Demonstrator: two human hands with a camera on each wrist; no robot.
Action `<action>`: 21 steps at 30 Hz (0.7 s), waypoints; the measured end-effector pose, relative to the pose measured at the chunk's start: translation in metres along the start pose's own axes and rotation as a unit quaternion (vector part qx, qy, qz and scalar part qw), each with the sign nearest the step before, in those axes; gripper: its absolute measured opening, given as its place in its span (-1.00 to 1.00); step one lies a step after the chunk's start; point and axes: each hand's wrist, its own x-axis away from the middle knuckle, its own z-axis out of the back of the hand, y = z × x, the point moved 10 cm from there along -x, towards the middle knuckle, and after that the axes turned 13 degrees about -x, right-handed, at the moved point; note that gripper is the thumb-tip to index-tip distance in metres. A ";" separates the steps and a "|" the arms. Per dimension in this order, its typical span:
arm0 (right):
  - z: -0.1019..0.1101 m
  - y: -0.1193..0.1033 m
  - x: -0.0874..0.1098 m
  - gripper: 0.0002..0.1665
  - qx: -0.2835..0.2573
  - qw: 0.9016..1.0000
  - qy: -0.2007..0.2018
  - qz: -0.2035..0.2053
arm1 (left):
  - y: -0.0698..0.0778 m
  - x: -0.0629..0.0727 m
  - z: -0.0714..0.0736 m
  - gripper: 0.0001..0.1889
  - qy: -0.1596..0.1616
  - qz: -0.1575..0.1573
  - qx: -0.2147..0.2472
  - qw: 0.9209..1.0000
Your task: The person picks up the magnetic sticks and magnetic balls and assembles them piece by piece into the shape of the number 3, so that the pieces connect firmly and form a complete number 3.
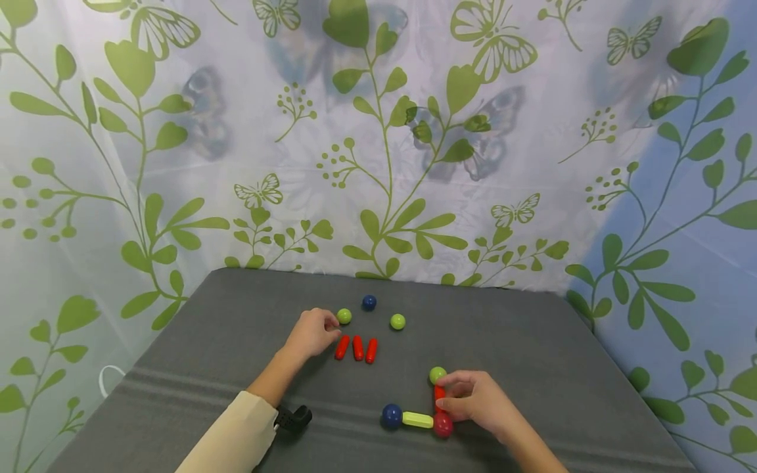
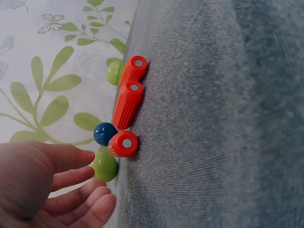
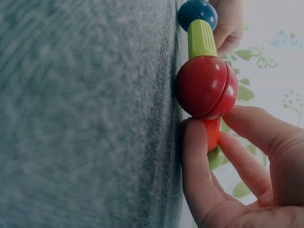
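My right hand [image 1: 476, 401] holds a red stick [image 1: 439, 394] between its fingers. That stick joins a small green ball [image 1: 437, 375] to a larger red ball [image 3: 204, 88]. From the red ball a yellow-green stick [image 1: 417, 419] runs left to a dark blue ball [image 1: 391, 416], forming an L on the cloth. Farther back, my left hand [image 1: 313, 334] has its fingers spread beside a green ball [image 2: 105, 166]; whether they touch it I cannot tell. Three loose red sticks [image 1: 357, 348] with silvery end discs lie just right of this hand.
A second loose green ball [image 1: 397, 322] and a loose blue ball [image 1: 369, 302] sit behind the red sticks. Grey cloth [image 1: 532, 348] covers the table. A white curtain with green leaves [image 1: 378, 164] hangs along its back edge. A black strap [image 1: 294, 418] is at my left wrist.
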 end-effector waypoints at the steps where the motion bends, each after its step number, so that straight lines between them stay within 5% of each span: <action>1: 0.000 0.000 0.000 -0.44 -0.004 1.000 -0.001 -0.001 | -0.001 -0.001 -0.002 -0.88 -0.008 0.004 0.001 1.000; 12: -0.001 -0.002 -0.001 -0.42 -0.020 1.000 0.000 -0.002 | -0.003 -0.003 -0.023 -0.67 -0.082 0.017 0.045 0.995; 21: 0.001 -0.003 -0.002 -0.42 -0.021 1.000 -0.002 -0.003 | 0.003 -0.002 -0.030 -0.66 -0.104 0.013 0.050 0.993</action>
